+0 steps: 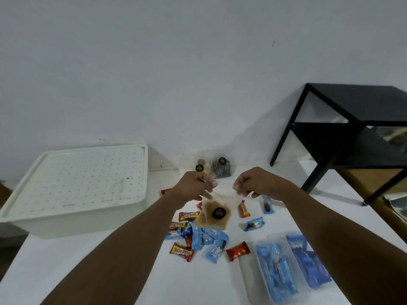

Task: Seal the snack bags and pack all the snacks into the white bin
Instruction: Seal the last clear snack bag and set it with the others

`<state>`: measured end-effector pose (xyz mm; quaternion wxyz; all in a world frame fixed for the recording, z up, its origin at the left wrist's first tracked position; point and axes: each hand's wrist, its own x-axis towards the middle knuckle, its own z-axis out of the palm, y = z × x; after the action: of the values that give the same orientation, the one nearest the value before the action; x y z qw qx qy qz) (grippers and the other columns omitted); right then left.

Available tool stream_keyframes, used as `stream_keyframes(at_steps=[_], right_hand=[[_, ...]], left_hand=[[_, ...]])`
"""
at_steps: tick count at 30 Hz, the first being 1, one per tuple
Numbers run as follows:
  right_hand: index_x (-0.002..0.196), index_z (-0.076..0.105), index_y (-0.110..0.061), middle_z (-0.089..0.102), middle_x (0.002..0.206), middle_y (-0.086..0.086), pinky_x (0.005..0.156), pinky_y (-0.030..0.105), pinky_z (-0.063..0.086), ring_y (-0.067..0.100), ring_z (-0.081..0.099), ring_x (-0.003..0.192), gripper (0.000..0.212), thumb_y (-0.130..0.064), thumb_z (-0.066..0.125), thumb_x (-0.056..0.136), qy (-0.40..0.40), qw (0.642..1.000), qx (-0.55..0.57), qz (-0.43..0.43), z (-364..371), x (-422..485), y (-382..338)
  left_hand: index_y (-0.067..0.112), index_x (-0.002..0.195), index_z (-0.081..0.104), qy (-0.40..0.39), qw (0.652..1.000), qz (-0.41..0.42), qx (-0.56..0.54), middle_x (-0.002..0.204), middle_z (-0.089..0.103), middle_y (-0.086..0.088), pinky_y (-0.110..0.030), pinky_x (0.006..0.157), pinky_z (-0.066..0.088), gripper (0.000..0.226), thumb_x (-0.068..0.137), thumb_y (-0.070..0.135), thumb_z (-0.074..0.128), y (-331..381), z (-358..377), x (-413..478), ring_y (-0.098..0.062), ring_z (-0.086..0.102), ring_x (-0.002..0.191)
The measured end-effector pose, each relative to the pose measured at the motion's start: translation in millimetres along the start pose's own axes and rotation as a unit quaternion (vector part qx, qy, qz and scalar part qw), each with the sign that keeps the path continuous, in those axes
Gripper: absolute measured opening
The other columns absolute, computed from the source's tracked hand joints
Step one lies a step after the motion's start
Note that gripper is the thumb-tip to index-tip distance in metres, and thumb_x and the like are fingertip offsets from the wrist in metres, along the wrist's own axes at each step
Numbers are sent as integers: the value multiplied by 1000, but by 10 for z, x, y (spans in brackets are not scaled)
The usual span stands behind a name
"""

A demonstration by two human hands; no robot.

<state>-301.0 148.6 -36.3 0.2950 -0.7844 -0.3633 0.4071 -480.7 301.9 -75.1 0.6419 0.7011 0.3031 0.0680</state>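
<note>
Sealing step: by my judgement this is the step in hand, with one snack bag held up over the counter [132,271] by its mouth and nothing packed yet that I can see.
White bin [88,223]: left of the frame, on the counter's far left corner, with a dotted white lid [77,177] lying on top.
Loose snacks [193,238]: red and blue wrapped sweets scattered at the centre of the frame, below the hands.
Left hand [193,186]: centre of the frame, grip pinched on the left end of the bag's top edge; the fingertips are blurred.
Snack bag [214,213]: clear, with brownish contents and a round black label, hanging between the two hands just above the sweets.
Back bags [221,168]: two more labelled bags standing by the wall, just beyond the hands.
Right hand [253,183]: grip pinched on the right end of the same top edge.
Clear tubs [275,267]: two, side by side at the lower right, holding blue packets.
Black shelf unit [352,128]: right of the frame, standing on the counter.
Next move: likely pressing the strip along the bag's mouth from end to end. The lid looks as though it must come off the bin before anything goes in.
</note>
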Motion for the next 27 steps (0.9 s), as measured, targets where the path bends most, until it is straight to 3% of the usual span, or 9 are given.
stream_keyframes(at_steps=[4, 7, 12, 17, 22, 27], right_hand=[[96, 73, -5, 73, 81, 5, 65, 26, 47, 12, 61, 73, 16, -19, 73, 88, 36, 998, 33, -50, -21, 84, -188], [92, 73, -7, 68, 76, 2, 63, 25, 44, 12, 57, 70, 8, -13, 68, 90, 42, 996, 44, -67, 41, 145, -317], [94, 71, 2, 67, 76, 3, 65, 26, 46, 13, 58, 71, 27, -24, 72, 88, 64, 991, 88, -78, 128, 231, -415], [91, 69, 8, 65, 76, 7, 50, 10, 44, 3, 58, 57, 23, -15, 71, 90, 101, 984, 88, -116, 232, 267, -471], [85, 67, 5, 63, 75, 10, 47, 9, 44, -6, 58, 48, 15, -9, 71, 89, 112, 980, 96, -136, 217, 274, -484], [94, 73, 2, 67, 76, 9, 57, 17, 47, 11, 59, 62, 20, -17, 73, 88, 97, 976, 145, -127, 258, 257, -496]], left_hand=[[11, 88, 70, 21, 999, 21, -19, 81, 73, -7, -26, 63, 47, 18, 84, 28, 77, 188, -222, 13, -19, 73, 76], [9, 92, 72, 42, 998, 32, -16, 83, 74, -5, -26, 65, 48, 17, 87, 26, 75, 282, -340, -4, -16, 68, 77], [6, 101, 72, 75, 996, 42, -19, 87, 76, -11, -23, 66, 47, 26, 90, 30, 71, 291, -464, -68, -5, 68, 67], [14, 95, 71, 97, 993, 57, -25, 87, 76, -11, -28, 71, 48, 17, 96, 29, 64, 227, -486, -73, -13, 69, 78], [12, 98, 71, 84, 995, 38, -40, 90, 77, -10, -32, 77, 50, 20, 92, 31, 68, 253, -512, -84, -16, 70, 83], [10, 100, 74, 83, 995, 55, -29, 97, 76, -10, -30, 72, 50, 22, 87, 28, 75, 287, -493, -81, -22, 71, 89]])
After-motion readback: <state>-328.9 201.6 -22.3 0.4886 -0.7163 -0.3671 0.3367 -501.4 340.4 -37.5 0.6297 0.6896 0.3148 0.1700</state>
